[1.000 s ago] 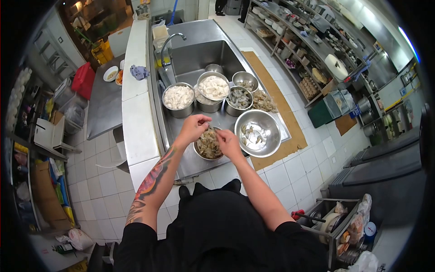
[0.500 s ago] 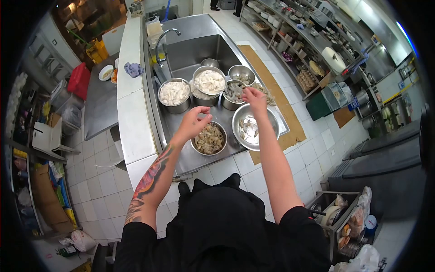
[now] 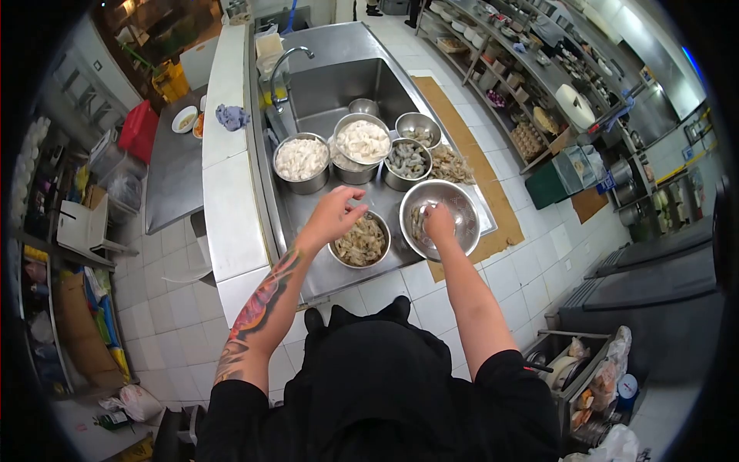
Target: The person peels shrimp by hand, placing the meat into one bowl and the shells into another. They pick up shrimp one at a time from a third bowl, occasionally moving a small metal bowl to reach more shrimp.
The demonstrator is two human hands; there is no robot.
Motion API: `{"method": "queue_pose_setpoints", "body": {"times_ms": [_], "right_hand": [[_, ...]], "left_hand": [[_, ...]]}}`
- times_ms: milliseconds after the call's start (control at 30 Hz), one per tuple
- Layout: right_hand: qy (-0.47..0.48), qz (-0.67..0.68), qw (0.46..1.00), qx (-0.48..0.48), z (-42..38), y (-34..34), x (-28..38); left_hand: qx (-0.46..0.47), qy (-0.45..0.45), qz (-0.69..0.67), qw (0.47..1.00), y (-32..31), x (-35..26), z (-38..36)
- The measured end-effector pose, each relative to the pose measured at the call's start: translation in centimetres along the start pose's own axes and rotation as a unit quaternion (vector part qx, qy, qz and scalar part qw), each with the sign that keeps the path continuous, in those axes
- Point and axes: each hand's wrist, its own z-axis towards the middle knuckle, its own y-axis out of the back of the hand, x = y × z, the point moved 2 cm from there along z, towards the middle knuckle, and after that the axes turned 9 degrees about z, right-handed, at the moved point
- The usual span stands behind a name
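My left hand (image 3: 332,215) hovers at the edge of a steel bowl (image 3: 387,250) filled with brownish shrimp (image 3: 360,243); its fingers are apart and nothing shows in them. Down inside a wide steel bowl (image 3: 464,206) is my right hand (image 3: 439,223), fingers curled together. Whatever they grip, if anything, is hidden. A few shrimp (image 3: 418,223) lie in that bowl to the left of the hand. Behind it stands a steel pot of grey shrimp (image 3: 407,159), with a heap of shrimp shells (image 3: 450,165) beside it.
Pots of pale white pieces (image 3: 301,159) stand on the steel counter, one stacked on another (image 3: 362,140). Farther back are a small bowl of shrimp (image 3: 419,135), the sink basin (image 3: 331,88) and its tap (image 3: 279,77). A white tiled ledge (image 3: 229,192) runs along the left.
My right hand has come down from the pot of grey shrimp into the wide bowl. My left hand's fingers have spread above the brownish shrimp. The view has shifted slightly.
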Motion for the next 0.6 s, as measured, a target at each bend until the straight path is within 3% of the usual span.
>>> {"method": "queue_pose_setpoints", "body": {"times_ms": [200,400,600], "right_hand": [[0.044,-0.005,0.999,-0.025,-1.5,0.4,-1.0],[0.016,0.008,0.999,0.031,-2.1,1.5,-1.4],[0.008,0.009,1.000,0.001,-3.0,2.2,-0.9]], "left_hand": [[0.016,-0.014,0.018,1.000,0.0,-0.2,-0.2],[0.036,-0.025,0.042,0.998,-0.1,-0.3,-0.3],[0.060,-0.028,0.059,0.996,-0.2,-0.7,-0.2]]}}
